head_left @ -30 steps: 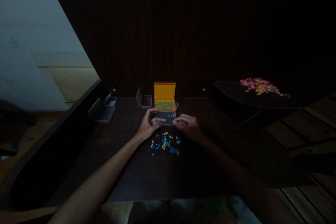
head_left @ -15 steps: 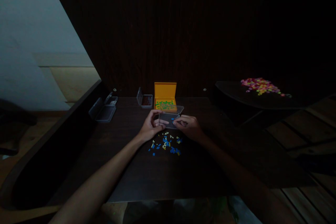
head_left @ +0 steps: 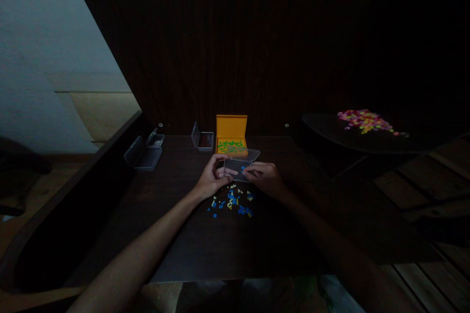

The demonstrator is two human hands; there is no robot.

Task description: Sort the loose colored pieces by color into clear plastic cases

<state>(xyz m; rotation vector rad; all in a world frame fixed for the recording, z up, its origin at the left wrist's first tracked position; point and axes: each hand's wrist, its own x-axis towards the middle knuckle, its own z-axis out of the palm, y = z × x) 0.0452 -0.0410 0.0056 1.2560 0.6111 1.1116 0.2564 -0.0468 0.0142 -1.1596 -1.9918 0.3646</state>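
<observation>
**A:** Wide view first: a dark table (head_left: 191, 234) in dim light, and off to the right a heap of bright pieces (head_left: 365, 121) on a separate round top, well apart from the action.

**B:** At the back of the table an orange box (head_left: 231, 127) stands open, with green and yellow bits inside. Spare cases (head_left: 144, 155) lie at the far left edge.

**A:** Now the centre. Just in front of the orange box, the small clear case (head_left: 238, 170) sits between both hands. Its lid looks part-raised on the far side.

**B:** The left hand (head_left: 210, 181) pinches the left end, fingers closed on the rim. The right hand (head_left: 265, 177) clamps the right end the same way.

**A:** I'd call this step working the case's lid, and there seem to be a few blue bits inside.

**B:** The blue and yellow pieces (head_left: 231, 201) lie scattered just in front of the hands, on the near side. Any next move calls for a level case and a fine fingertip pinch, because those bits are tiny.
</observation>
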